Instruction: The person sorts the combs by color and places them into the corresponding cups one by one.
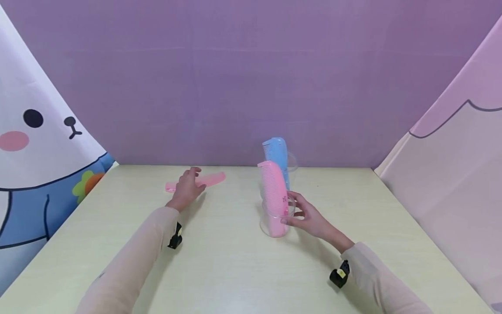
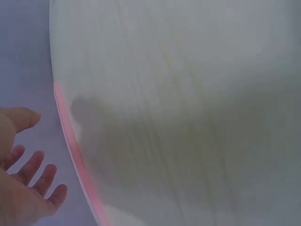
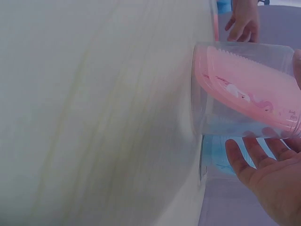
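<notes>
A pink comb (image 1: pixel 273 192) stands tilted in a clear cup (image 1: pixel 264 226) on the table. My right hand (image 1: pixel 310 218) holds this cup near its rim, thumb on the near side and fingers behind; the right wrist view shows the cup (image 3: pixel 244 49) between the thumb and the fingers (image 3: pixel 256 155). Flat on the table at the left lies another pink comb (image 1: pixel 213 179). Above it hovers my left hand (image 1: pixel 187 187), covering its middle in the head view. The left wrist view shows a gap between the spread fingers and that comb (image 2: pixel 75 146).
Close behind the held cup, a blue comb (image 1: pixel 277 152) stands in a second clear cup (image 1: pixel 292 161). A purple cloth backdrop (image 1: pixel 235 87) rises at the table's far edge. Printed cloths hang along both sides of the pale table (image 1: pixel 219 270).
</notes>
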Available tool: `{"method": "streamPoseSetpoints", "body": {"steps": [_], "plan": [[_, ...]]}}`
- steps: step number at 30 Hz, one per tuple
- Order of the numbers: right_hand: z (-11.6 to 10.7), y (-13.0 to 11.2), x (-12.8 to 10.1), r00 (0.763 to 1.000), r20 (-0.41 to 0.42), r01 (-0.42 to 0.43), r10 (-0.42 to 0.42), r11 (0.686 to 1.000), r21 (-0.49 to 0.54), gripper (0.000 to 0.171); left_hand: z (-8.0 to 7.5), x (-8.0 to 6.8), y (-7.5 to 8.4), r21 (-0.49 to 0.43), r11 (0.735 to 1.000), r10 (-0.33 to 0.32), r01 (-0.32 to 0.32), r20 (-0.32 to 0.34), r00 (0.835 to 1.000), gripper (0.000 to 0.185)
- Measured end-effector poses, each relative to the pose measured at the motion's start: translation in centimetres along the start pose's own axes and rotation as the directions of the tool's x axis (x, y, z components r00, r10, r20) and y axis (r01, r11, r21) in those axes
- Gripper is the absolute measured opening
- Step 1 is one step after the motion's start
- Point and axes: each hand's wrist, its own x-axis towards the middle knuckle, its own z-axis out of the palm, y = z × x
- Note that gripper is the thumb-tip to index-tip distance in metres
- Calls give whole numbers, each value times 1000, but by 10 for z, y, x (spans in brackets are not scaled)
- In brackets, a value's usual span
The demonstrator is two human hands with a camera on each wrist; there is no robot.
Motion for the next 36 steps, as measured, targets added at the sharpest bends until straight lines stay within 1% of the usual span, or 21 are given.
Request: {"method": "streamPoseSetpoints", "body": {"steps": [5, 9, 13, 18, 24, 30, 36], "plan": [[0, 0, 0, 1000, 4, 3, -3, 1000, 6, 73, -8, 1, -7, 89, 995, -38, 35, 29, 999, 54], [0, 0, 0, 1000, 2, 12, -12, 1000, -1, 73, -13, 3, -13, 177, 983, -46, 40, 28, 999, 55], [0, 1, 1, 1000, -3, 7, -7, 1000, -10, 72, -16, 5, -17, 229, 973, -45, 39, 22, 999, 56], [0, 2, 1, 1000, -1, 5, -5, 1000, -4, 72, -18, 5, -22, 253, 967, -41, 29, 40, 998, 57], [0, 1, 1, 1000, 3, 5, -5, 1000, 0, 73, -18, 6, -33, 282, 959, -25, 8, 56, 998, 59], [0, 1, 1, 1000, 0, 8, -8, 1000, -6, 73, -18, 7, -41, 266, 964, -40, 13, 94, 995, 59], [0, 2, 1, 1000, -3, 14, -14, 1000, -8, 73, -17, 8, -43, 247, 969, -34, 4, 117, 993, 60]]}}
